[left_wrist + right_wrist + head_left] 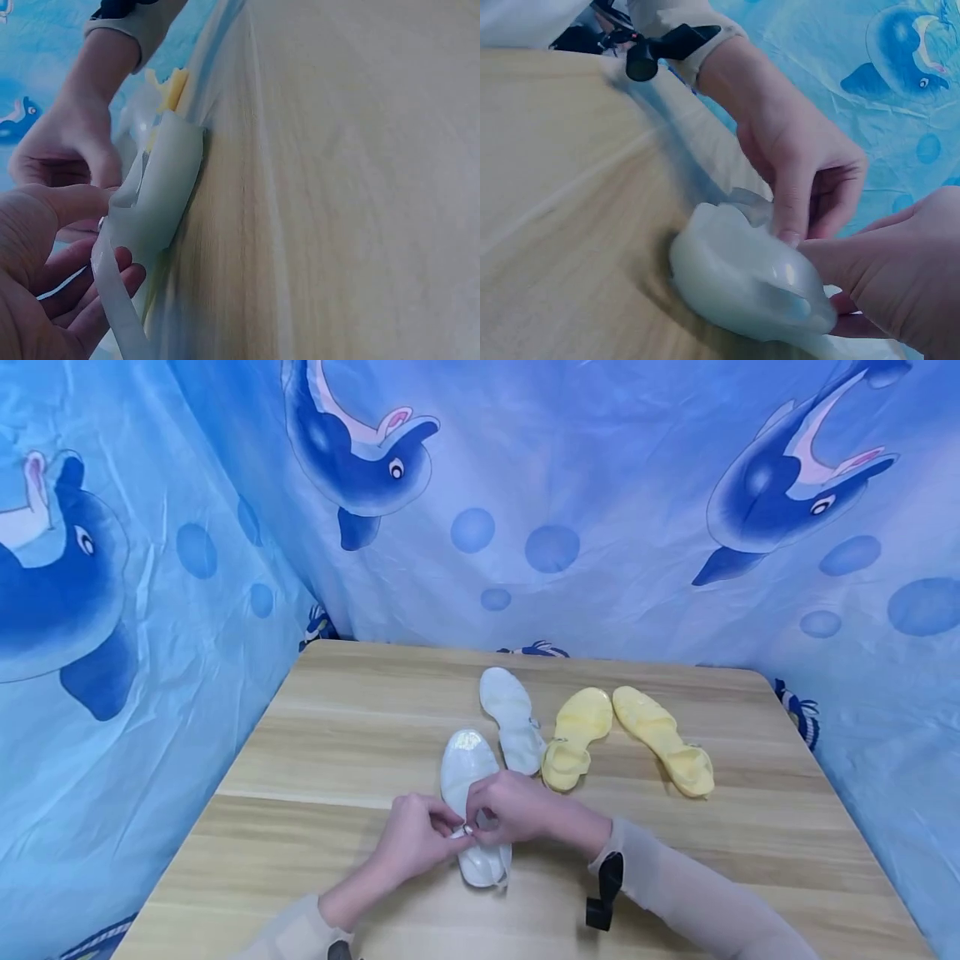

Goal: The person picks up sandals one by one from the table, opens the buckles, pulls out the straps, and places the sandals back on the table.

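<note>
A white sandal (pixel 467 768) lies on the table with its toe pointing away from me, and both hands meet over its ankle strap. My left hand (pixel 414 835) pinches the strap near a small buckle (pixel 467 830) from the left. From the right, my right hand (pixel 510 806) pinches the strap at the same spot. In the left wrist view a loose length of strap (pixel 120 300) hangs past the left fingers. The right wrist view shows the sandal's rounded heel (pixel 735 270) beneath the fingertips. Fingers partly hide the buckle.
A second white sandal (pixel 506 710) lies just beyond, its heel near the right hand. Two yellow sandals, one upright (pixel 581 727) and another angled (pixel 660 735), lie to the right on the wooden table (pixel 337 735). Blue dolphin-print cloth (pixel 570 468) hangs around the table.
</note>
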Action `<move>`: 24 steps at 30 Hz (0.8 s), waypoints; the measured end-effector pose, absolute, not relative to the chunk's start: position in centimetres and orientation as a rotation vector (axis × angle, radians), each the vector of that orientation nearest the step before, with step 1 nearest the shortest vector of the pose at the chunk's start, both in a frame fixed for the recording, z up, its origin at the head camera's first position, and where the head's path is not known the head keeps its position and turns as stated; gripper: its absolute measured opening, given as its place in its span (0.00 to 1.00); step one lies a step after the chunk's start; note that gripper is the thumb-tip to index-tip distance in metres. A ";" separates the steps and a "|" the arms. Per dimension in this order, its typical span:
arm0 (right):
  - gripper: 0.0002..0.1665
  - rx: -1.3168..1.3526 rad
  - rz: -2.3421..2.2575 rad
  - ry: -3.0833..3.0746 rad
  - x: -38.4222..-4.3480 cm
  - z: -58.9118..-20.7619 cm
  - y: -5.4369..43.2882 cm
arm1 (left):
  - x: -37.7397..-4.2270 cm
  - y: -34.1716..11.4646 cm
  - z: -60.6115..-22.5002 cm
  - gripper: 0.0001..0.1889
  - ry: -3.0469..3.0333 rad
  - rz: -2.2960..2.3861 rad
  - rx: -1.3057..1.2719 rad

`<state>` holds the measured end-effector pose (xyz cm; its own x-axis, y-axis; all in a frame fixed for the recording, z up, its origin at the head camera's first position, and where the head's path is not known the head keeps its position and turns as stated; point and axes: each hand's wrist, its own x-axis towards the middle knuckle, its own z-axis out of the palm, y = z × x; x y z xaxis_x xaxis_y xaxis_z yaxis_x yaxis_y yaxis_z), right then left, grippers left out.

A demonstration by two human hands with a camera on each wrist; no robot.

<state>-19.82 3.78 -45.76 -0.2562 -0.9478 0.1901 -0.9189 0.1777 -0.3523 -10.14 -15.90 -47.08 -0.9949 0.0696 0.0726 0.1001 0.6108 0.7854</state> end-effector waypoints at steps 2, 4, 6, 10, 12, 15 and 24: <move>0.08 -1.873 -0.582 2.376 -19.8 -46.1 3.7 | -10.3 -15.8 -47.1 0.12 -2.799 -1.350 -0.159; 0.10 -1.909 -0.550 2.376 -19.8 -46.5 3.5 | -10.4 -15.8 -47.1 0.11 -2.812 -1.339 -0.182; 0.12 -1.974 -0.524 2.365 -19.9 -46.7 3.3 | -10.5 -15.8 -47.2 0.10 -2.819 -1.344 -0.209; 0.15 -2.076 -0.514 2.349 -20.1 -47.2 3.2 | -10.7 -16.0 -47.5 0.09 -2.813 -1.363 -0.233; 0.14 -2.047 -0.546 2.336 -20.2 -47.4 3.4 | -10.7 -16.1 -47.7 0.10 -2.806 -1.371 -0.217; 0.10 -1.951 -0.664 2.276 -20.4 -47.5 3.7 | -10.4 -16.5 -48.0 0.11 -2.806 -1.384 -0.152; 0.06 -1.798 -0.791 2.271 -20.7 -47.8 4.5 | -11.1 -16.4 -48.3 0.10 -2.812 -1.432 -0.198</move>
<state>-20.74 4.54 -47.83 -0.2770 -0.9378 0.2091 -0.8648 0.1484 -0.4798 -11.14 -16.44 -48.30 -0.9919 0.1207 0.0388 0.1023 0.5817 0.8069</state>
